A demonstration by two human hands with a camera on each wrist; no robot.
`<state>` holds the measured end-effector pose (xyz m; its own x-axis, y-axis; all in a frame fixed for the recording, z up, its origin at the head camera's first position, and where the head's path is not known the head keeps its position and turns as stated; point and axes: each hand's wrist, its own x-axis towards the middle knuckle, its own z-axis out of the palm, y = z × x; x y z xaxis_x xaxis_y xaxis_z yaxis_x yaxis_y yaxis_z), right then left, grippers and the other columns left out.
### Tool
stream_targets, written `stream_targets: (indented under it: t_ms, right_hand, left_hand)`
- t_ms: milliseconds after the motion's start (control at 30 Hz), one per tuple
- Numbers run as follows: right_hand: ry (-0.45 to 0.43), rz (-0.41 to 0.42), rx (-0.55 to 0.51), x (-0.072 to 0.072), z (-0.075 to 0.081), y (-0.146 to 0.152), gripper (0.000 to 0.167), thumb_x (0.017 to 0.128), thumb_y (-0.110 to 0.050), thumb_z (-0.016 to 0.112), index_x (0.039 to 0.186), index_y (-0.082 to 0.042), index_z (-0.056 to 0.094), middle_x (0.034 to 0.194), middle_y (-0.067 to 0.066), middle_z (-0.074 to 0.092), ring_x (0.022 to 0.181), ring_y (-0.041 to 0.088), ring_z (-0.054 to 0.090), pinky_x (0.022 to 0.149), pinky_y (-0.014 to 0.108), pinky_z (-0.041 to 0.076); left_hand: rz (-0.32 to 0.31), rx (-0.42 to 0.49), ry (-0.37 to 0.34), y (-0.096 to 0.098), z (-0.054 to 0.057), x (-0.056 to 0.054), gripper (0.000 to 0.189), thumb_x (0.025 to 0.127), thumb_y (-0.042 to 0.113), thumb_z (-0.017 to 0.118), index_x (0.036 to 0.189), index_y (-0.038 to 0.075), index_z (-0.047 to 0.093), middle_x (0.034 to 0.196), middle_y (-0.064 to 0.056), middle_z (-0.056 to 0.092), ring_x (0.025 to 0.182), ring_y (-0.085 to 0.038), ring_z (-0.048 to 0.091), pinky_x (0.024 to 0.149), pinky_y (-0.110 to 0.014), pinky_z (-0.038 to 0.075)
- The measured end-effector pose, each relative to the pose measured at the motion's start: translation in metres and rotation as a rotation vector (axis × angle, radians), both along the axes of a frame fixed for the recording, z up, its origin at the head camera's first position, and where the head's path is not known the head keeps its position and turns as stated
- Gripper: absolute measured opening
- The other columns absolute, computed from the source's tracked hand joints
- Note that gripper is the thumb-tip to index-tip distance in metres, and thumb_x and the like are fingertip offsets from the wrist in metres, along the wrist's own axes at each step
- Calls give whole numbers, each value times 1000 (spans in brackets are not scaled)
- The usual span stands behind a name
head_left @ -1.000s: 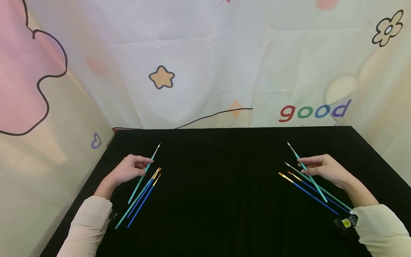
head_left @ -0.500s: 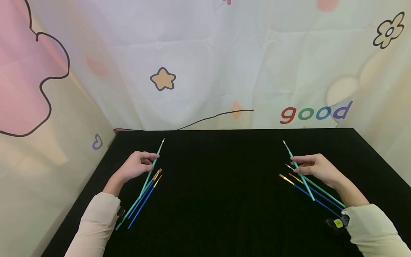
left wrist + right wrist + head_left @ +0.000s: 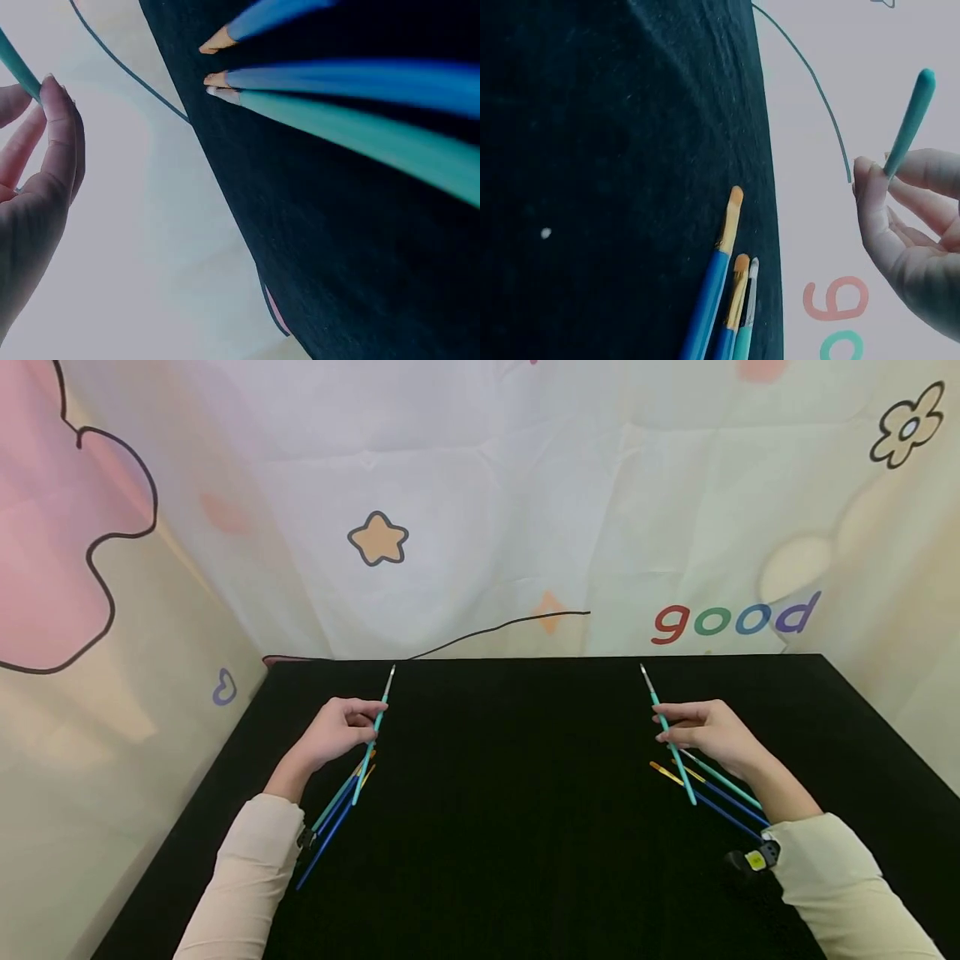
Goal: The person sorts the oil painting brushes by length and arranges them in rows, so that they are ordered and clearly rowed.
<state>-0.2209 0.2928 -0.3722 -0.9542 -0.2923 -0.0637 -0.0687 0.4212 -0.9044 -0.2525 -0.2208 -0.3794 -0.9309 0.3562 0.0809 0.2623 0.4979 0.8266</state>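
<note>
My left hand (image 3: 341, 727) pinches a teal paintbrush (image 3: 380, 714) between thumb and fingers, its pale bristle tip pointing toward the back of the table. Mirroring it, my right hand (image 3: 705, 731) pinches another teal paintbrush (image 3: 675, 756), also tip away from me; its rounded handle end (image 3: 919, 105) rises toward the camera in the right wrist view. Below the left hand lie two blue paintbrushes (image 3: 322, 856) and a teal one (image 3: 337, 131). Under the right hand rest two more blue paintbrushes (image 3: 709, 300) and a teal one (image 3: 723, 777), partly covered by the forearm.
A black cloth-covered table (image 3: 510, 818) spreads between the two groups of brushes. Behind its far edge hangs a pale printed curtain (image 3: 480, 527) with a star and the word "good". A small black camera (image 3: 757, 857) sits at the right wrist.
Both hands have moved inward and toward the table's far edge, each carrying its teal paintbrush. The held brushes have turned to stand steeper in the head view. The lying brushes stay put.
</note>
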Motion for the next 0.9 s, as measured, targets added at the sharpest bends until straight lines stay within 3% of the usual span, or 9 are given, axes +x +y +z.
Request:
stream_targets:
  t_ms: [467, 700, 900]
  right_hand:
    - [43, -32, 3, -9, 2, -19, 42, 90, -1, 51, 129, 11, 42, 121, 34, 48, 85, 7, 63, 75, 35, 51]
    - [41, -44, -17, -13, 2, -25, 43, 90, -2, 52, 130, 11, 41, 124, 33, 45, 84, 4, 62, 76, 31, 51]
    - [44, -51, -41, -18, 2, -30, 43, 90, 0, 50, 131, 11, 40, 124, 33, 45, 85, 6, 62, 77, 30, 51]
  left_hand:
    - [45, 38, 2, 16, 1, -7, 38, 83, -5, 54, 121, -6, 54, 112, -26, 56, 86, -24, 57, 73, -32, 50]
    - [60, 56, -18, 26, -1, -14, 39, 84, -5, 54, 123, -6, 52, 114, -27, 55, 89, -26, 57, 78, -43, 49]
    - [56, 67, -21, 36, -1, -19, 39, 84, -5, 54, 123, -7, 52, 117, -26, 54, 90, -26, 57, 78, -39, 50]
